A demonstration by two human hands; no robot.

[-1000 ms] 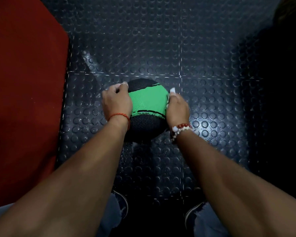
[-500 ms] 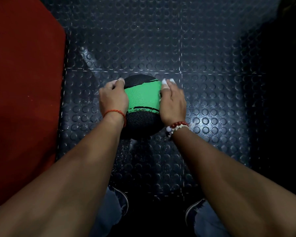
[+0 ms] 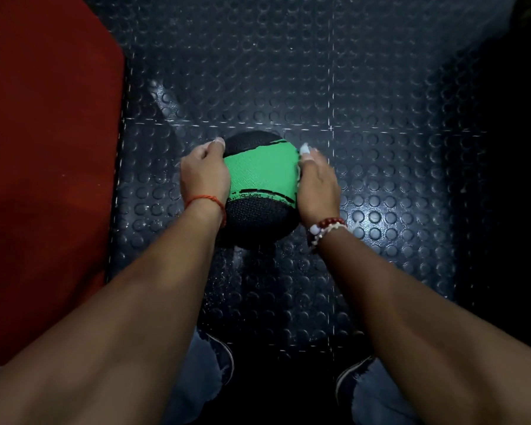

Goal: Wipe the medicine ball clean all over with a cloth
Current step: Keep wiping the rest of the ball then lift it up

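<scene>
L hand (image 3: 204,176) curled its grip round the medicine ball (image 3: 259,191), left side. R hand (image 3: 318,188), fingers nearly straight, pressed a bit of white cloth (image 3: 299,171) on the right side. It had slid outward vs. half a sec ago, so more green showed. Ball sat on the bumpy floor (image 3: 380,210), near a red mat (image 3: 43,148).

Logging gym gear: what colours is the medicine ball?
The medicine ball is black with a green band; head view.

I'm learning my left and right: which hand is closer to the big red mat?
Left. The left hand is on the side of the ball that faces the red mat. The right hand is on the ball's other side, farther away.
</scene>
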